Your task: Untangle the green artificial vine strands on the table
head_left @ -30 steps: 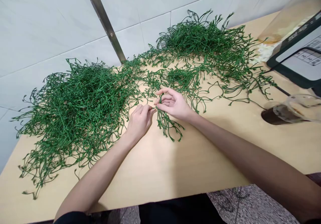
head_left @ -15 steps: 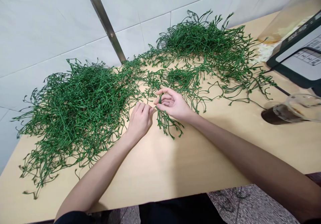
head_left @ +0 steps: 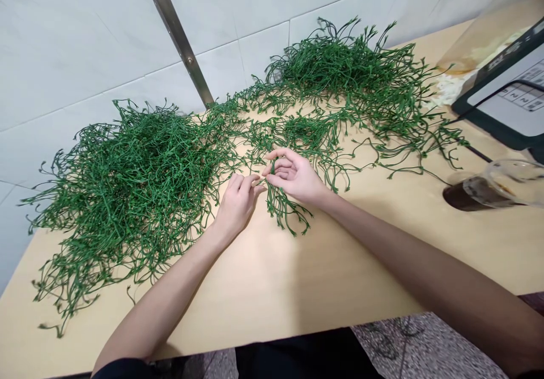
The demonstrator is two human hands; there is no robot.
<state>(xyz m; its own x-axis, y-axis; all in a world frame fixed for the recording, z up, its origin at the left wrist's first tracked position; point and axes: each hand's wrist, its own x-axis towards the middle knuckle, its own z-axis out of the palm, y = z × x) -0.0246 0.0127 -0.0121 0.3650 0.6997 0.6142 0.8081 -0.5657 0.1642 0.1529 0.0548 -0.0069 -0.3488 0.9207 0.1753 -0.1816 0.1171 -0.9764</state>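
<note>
no word, brand or number we can read for certain, pale marks on the dark border (head_left: 505, 51) of a white panel (head_left: 488, 102) at the desk's (head_left: 255, 305) right, dark marks in its boxed grid (head_left: 527, 97), all too unclear for us

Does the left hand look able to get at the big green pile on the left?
Likely yes: the green pile spreads close beside the left hand, and nothing appears to stand between them.
</note>
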